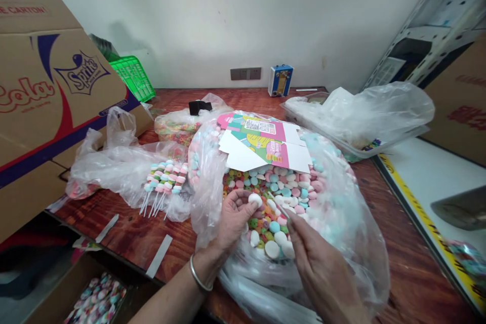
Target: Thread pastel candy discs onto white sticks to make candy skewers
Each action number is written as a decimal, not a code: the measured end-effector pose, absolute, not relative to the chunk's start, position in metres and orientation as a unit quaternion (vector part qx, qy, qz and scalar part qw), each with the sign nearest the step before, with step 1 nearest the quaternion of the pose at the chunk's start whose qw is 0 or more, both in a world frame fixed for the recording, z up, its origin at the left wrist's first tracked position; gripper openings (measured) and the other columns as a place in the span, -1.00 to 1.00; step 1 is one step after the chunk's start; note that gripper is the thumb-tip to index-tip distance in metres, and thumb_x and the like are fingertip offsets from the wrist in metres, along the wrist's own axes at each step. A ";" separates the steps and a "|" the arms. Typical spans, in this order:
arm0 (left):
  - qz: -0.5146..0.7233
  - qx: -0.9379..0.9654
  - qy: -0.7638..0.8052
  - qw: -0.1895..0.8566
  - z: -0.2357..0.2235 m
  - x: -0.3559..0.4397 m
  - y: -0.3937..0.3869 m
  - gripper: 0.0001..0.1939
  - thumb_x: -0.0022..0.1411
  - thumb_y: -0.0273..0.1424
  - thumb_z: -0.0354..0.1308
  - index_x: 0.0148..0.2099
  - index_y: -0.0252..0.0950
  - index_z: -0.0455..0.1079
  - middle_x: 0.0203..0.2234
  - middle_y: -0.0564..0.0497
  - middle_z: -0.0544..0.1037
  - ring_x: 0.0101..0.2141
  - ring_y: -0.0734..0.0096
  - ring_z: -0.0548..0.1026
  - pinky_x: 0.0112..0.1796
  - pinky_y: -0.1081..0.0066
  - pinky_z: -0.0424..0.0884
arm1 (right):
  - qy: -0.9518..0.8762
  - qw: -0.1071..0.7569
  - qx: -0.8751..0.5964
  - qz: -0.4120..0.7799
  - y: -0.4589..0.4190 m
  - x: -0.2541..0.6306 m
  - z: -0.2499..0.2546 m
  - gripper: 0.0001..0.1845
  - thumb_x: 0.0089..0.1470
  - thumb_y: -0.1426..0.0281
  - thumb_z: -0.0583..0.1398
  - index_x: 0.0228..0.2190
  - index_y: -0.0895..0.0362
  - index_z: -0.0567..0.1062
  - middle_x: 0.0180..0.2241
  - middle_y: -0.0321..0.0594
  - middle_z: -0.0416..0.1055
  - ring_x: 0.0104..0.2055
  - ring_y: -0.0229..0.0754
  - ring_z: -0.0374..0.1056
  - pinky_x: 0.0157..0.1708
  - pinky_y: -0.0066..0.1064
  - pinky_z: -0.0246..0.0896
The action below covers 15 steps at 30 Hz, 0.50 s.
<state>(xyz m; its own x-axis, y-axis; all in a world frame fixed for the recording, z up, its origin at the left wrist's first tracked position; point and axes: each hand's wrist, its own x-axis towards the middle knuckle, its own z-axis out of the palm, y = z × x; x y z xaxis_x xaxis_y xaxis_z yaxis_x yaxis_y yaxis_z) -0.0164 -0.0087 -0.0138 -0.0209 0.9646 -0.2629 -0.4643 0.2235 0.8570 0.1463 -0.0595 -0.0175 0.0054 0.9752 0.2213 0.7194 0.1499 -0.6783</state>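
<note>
My left hand (pixel 239 215), with a metal bangle on its wrist, pinches a white marshmallow (pixel 254 200) between thumb and fingertips. My right hand (pixel 317 258) grips a thin white stick (pixel 279 204), whose tip points up and left toward the marshmallow without touching it. Both hands are over a big open clear plastic bag (pixel 364 243) full of pink, blue and white marshmallows (pixel 292 192) and coloured gummy rings (pixel 261 216). Printed cardboard pieces (pixel 266 142) lie on top of the candies. To the left, several finished candy skewers (pixel 166 177) rest on crumpled plastic.
A large cola carton (pixel 56 86) stands at the left, a green basket (pixel 132 78) behind it. A lidless plastic tub (pixel 353 149) with a bag sits back right. Below the table's left edge, a box (pixel 56 288) holds wrapped candies (pixel 98 298). A blue box (pixel 281 81) stands near the wall.
</note>
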 end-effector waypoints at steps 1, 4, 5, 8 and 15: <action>0.564 0.278 0.450 0.634 -0.015 -0.016 -0.008 -0.46 -0.26 -0.22 0.50 -0.29 -0.34 0.32 -0.44 0.02 0.54 -0.42 0.38 0.56 -0.38 0.41 0.49 | -0.694 0.311 -0.632 0.147 -0.066 0.148 -0.021 -0.52 0.23 0.22 -0.05 0.08 -0.01 0.43 -0.03 -0.18 0.51 -0.11 -0.07 0.50 -0.24 -0.35 0.42; 0.579 0.285 0.454 0.614 -0.018 -0.016 -0.006 -0.45 -0.28 -0.23 0.50 -0.30 -0.33 0.31 -0.42 0.03 0.53 -0.41 0.39 0.55 -0.37 0.42 0.49 | -0.729 0.232 -0.642 0.051 -0.083 0.149 -0.031 -0.51 0.21 0.28 -0.03 0.13 -0.02 0.39 -0.19 -0.19 0.58 -0.44 -0.12 0.53 -0.57 -0.43 0.32; 0.582 0.291 0.455 0.608 -0.019 -0.016 -0.006 -0.46 -0.28 -0.23 0.50 -0.30 -0.32 0.31 -0.42 0.04 0.52 -0.41 0.41 0.54 -0.38 0.42 0.49 | -0.736 0.213 -0.642 0.024 -0.087 0.149 -0.032 -0.50 0.20 0.29 -0.02 0.13 -0.01 0.39 -0.22 -0.19 0.59 -0.52 -0.15 0.51 -0.64 -0.44 0.27; 0.586 0.305 0.457 0.595 -0.020 -0.015 -0.007 -0.46 -0.27 -0.23 0.49 -0.30 -0.31 0.31 -0.43 0.06 0.52 -0.46 0.47 0.52 -0.40 0.45 0.47 | -0.751 0.188 -0.632 -0.030 -0.092 0.146 -0.034 -0.51 0.20 0.30 0.00 0.14 -0.01 0.38 -0.24 -0.19 0.60 -0.60 -0.19 0.46 -0.71 -0.46 0.17; 0.586 0.328 0.454 0.586 -0.022 -0.016 -0.009 -0.50 -0.27 -0.29 0.49 -0.31 -0.31 0.32 -0.48 0.08 0.52 -0.44 0.46 0.53 -0.41 0.50 0.43 | -0.764 0.161 -0.623 -0.046 -0.090 0.141 -0.030 -0.53 0.21 0.30 -0.02 0.11 -0.01 0.40 -0.21 -0.20 0.59 -0.57 -0.19 0.48 -0.71 -0.45 0.17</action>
<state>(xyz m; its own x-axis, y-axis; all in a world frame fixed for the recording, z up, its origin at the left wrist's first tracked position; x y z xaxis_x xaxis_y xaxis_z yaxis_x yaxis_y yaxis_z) -0.0164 -0.0091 -0.0222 -0.0990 0.9840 -0.1480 -0.3878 0.0988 0.9164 0.1411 -0.0896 -0.0295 -0.1712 0.9377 0.3024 0.9670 0.2187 -0.1307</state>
